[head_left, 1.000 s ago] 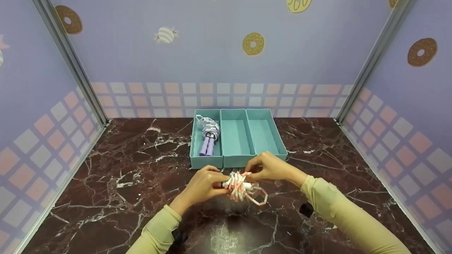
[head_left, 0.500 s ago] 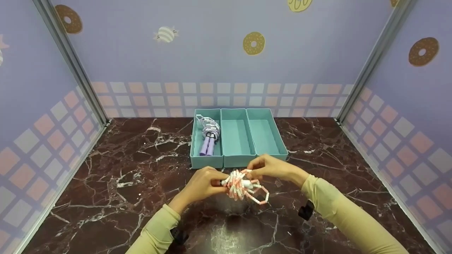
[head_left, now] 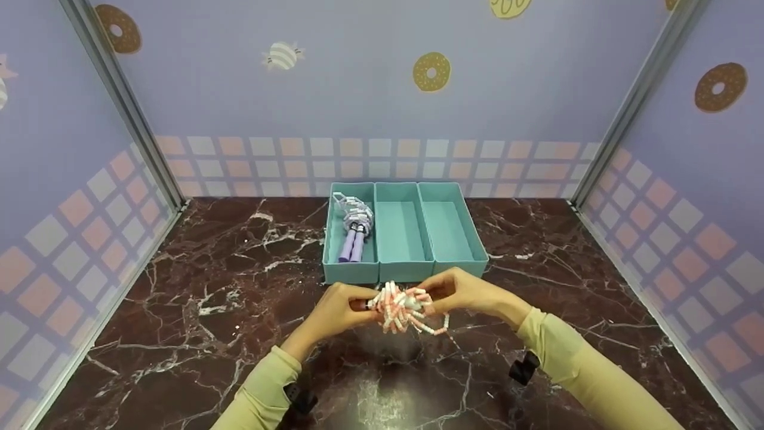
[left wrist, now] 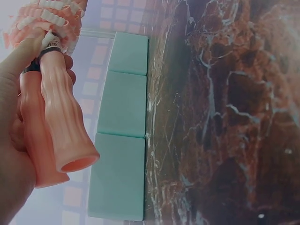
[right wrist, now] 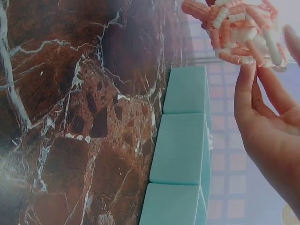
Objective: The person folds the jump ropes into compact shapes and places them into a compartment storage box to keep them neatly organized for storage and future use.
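A pink-and-white beaded jump rope [head_left: 394,310], wound into a bundle, is held above the table in front of the teal boxes. My left hand [head_left: 334,310] grips its two pink handles [left wrist: 68,103] side by side, just below the beads, as the left wrist view shows. At the bundle's other end my right hand [head_left: 471,294] has its fingers and thumb on the beaded cord [right wrist: 239,33]. One loop of cord hangs loose beneath the right hand. The rope's far side is hidden from the head view.
Three joined teal boxes [head_left: 409,272] stand against the back wall. A coiled purple jump rope [head_left: 357,218] lies in the left box, handles toward me. Patterned walls [head_left: 370,89] enclose the dark marbled table [head_left: 209,334] on three sides.
The right hand's fingers have moved in closer over the bundle's right end. The hanging loop has become smaller and shifted. The left hand keeps its grip on the handles.
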The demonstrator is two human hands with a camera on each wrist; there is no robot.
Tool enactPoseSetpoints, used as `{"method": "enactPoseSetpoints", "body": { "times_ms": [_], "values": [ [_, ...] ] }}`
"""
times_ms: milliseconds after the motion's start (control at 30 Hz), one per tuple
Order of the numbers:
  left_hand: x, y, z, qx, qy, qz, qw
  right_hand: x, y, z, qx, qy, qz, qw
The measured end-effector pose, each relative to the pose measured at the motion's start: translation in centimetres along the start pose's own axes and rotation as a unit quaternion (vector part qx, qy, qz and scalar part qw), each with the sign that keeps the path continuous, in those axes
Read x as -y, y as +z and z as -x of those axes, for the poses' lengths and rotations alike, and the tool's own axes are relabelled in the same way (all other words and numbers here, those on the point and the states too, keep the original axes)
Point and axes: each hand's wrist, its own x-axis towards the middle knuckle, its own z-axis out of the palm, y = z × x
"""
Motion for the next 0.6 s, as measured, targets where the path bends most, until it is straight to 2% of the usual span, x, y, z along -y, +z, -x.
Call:
{"method": "enactPoseSetpoints", "body": {
  "times_ms": [133,267,367,600],
  "values": [
    [0.0,0.2,0.1,0.002,-0.010,0.008,0.9999,0.0,0.3,-0.1,-0.006,-0.010,0.031,0.9995],
    [0.1,0.4,0.1,0.006,-0.017,0.026,0.9995,-0.3,0.7,0.0,-0.044,-0.013,0.061,0.9971],
    [0.1,0.5,0.1,0.005,-0.021,0.035,0.9991,-0.5,0.9,0.1,-0.070,-0.010,0.063,0.9955],
    [0.1,0.7,0.3,0.001,-0.030,0.044,0.9986,-1.0,1.2,0.1,-0.099,-0.023,0.106,0.9891]
  ]
}}
